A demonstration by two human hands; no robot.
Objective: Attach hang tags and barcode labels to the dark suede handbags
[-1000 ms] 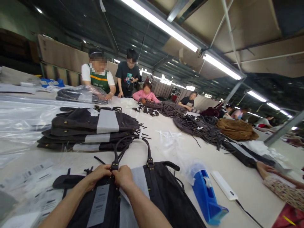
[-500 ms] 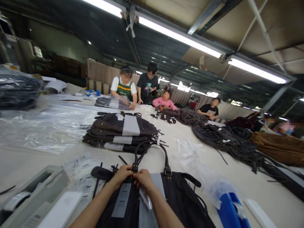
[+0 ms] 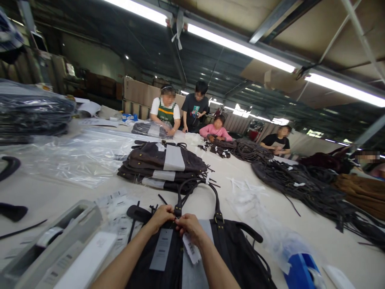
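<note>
A black handbag (image 3: 231, 251) lies in front of me with its handles (image 3: 217, 196) standing up. My left hand (image 3: 164, 215) is closed in a pinch at the base of the near handle; what its fingertips hold is too small to make out. Pressed close beside it, my right hand (image 3: 191, 225) is closed too, and a white barcode tag (image 3: 191, 249) hangs from its fingers. A grey hang tag (image 3: 161, 249) rests on the bag below my left hand. Grey wrapping (image 3: 207, 230) runs over the bag's middle, partly behind my right forearm.
Stacked dark bags (image 3: 150, 160) lie just beyond. A grey tape dispenser (image 3: 75, 224) and white box (image 3: 87, 261) are left, a blue dispenser (image 3: 300, 271) right. Clear plastic sheets (image 3: 87, 160) spread at left. Several co-workers stand or sit across the table (image 3: 231, 172).
The view has swung left, so everything sits further right. The white tag under my right hand has turned and its barcode now shows. Both hands stay at the handle base.
</note>
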